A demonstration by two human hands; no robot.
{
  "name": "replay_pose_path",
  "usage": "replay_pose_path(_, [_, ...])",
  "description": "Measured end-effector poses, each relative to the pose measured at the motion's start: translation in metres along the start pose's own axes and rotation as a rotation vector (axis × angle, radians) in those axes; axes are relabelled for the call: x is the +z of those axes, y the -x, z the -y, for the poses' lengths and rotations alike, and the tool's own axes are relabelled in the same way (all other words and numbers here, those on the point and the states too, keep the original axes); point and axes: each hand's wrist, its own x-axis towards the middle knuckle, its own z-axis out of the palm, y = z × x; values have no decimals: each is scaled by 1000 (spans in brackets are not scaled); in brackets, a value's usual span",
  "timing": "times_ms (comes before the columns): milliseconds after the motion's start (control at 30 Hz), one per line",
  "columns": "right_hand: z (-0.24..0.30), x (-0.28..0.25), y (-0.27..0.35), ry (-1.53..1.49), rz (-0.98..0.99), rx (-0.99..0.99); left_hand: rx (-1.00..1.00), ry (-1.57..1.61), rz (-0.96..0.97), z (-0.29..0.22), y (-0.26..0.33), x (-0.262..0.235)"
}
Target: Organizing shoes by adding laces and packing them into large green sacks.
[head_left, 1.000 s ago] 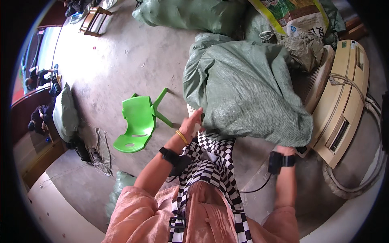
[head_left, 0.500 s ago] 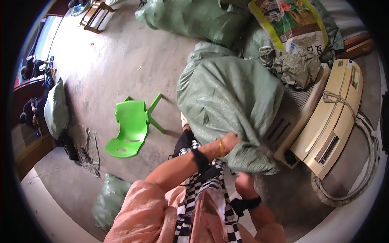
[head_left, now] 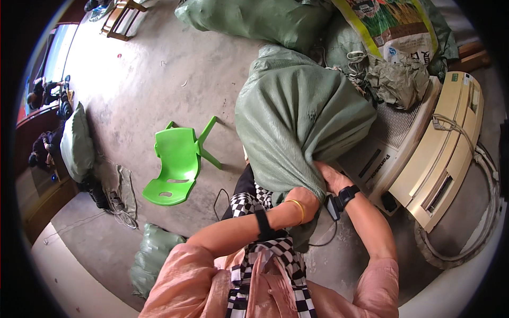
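A large, full green woven sack [head_left: 302,106] leans in front of me, its mouth gathered and twisted toward my body. My left hand [head_left: 306,202] is closed around the bunched neck. On the right of the neck, my right hand [head_left: 330,177] grips the gathered cloth, its fingertips partly hidden by the folds. Loose sack cloth hangs below my left hand. What fills the sack is hidden.
A green plastic chair [head_left: 177,164] stands to the left. Long cream appliance casings [head_left: 442,153] with a coiled hose [head_left: 450,262] lie on the right. More stuffed sacks [head_left: 260,21] lie at the back; another sack [head_left: 154,259] sits lower left. People [head_left: 45,95] sit far left.
My right hand has moved up from below the sack's loose end to its neck. My left hand has come slightly down, and the neck is now more tightly gathered and twisted.
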Motion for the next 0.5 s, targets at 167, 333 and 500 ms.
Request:
replay_pose_path(167, [0,13,15,1037,-649,23,50,249,176,-7,9,-7])
replay_pose_path(333, [-29,27,31,1015,-786,-427,-118,2019,295,118,20,49])
replay_pose_path(500, [-85,93,26,1034,-722,-520,-261,1855,36,91,-37,10])
